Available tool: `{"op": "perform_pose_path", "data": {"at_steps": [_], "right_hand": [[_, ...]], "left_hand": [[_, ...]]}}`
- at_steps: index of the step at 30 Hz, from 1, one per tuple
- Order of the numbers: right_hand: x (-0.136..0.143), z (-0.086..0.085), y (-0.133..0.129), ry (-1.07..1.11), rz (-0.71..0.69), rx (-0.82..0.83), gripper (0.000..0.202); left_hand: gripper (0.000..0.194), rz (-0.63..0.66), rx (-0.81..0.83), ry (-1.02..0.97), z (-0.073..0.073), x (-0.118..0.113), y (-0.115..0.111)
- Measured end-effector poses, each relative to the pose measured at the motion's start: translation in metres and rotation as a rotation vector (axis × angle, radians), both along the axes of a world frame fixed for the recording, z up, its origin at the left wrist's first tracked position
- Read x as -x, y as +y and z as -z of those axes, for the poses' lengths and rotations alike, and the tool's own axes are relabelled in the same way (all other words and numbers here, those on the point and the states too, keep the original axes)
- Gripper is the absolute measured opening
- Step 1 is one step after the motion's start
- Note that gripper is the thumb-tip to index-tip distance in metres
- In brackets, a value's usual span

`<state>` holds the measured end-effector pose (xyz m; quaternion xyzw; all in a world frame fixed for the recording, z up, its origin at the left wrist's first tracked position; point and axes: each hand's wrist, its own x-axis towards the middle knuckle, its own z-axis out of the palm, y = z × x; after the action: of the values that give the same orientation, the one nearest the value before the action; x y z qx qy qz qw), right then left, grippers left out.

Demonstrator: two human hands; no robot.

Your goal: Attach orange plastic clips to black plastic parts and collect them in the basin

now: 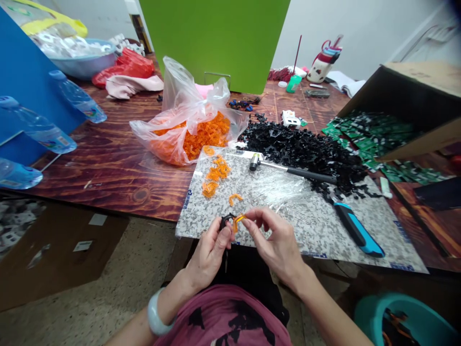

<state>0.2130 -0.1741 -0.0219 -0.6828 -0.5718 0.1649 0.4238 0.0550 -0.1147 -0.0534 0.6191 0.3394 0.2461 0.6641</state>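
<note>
Near the front edge of a speckled stone board (194, 211), my left hand (211, 247) grips a small black part (226, 220). My right hand (275, 238) pinches a small orange piece (237, 221), which meets the black part between the two hands. Just beyond them a loose orange piece (236, 197) lies on the board, with small groups of orange pieces (218, 169) farther back. A hammer (295, 171) rests across thin clear strips (277, 190). To the right lies a blue and black handled tool (360, 230).
An open plastic bag of orange pieces (201, 137) and a heap of black parts (306, 151) stand behind. A carton (425, 105) spills green boards (374, 132) at right. Bottles (46, 132) are at left; a teal bucket (370, 312) is low right.
</note>
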Motion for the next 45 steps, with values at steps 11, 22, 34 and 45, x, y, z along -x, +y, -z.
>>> {"op": "perform_pose_path", "data": {"at_steps": [11,22,34,45], "right_hand": [[0.020,0.010,-0.002,0.067,0.003,-0.097,0.009],[0.020,0.011,-0.003,0.179,0.003,-0.042,0.009],[0.022,0.008,-0.004,0.246,0.004,-0.025,0.008],[0.023,0.012,-0.007,0.287,-0.003,-0.020,0.009]], "left_hand": [[0.028,0.039,-0.157,0.062,-0.002,-0.002,-0.005],[0.023,0.075,-0.254,0.124,-0.004,-0.001,-0.003],[0.027,0.092,-0.368,0.133,-0.001,0.000,-0.002],[0.023,0.076,-0.386,0.175,-0.004,0.001,-0.003]]}}
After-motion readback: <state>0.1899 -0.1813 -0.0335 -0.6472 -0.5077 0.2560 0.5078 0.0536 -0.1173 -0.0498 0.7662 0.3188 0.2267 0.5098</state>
